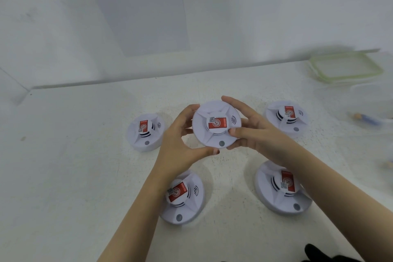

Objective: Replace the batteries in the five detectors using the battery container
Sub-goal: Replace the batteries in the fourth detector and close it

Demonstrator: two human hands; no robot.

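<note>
Holding: the centre detector is clasped from both sides, red label and grey button facing the camera!
Left grip: closed round the detector's left rim, fingers curled behind it, thumb tucked along the near edge.
Right grip: clamped on the right rim, fingers wrapped over the far side, thumb lying across the face just beside the red label.
Where it sits: right in the middle of the table, ringed by the other four.
Far-left detector: face up on the table, apart from the left grip.
Far-right detector: face up, just beyond the right grip.
Near-left detector: under the left forearm, partly covered.
Near-right detector: under the right forearm, partly covered too.
Green-rimmed lid: flat at the far right corner, by the wall.
Battery container: clear, blurred, at the right edge just in front of the lid; a blue smear inside is possibly a battery.
Instruction sheet: stuck on the wall behind, numbered lines showing.
</note>
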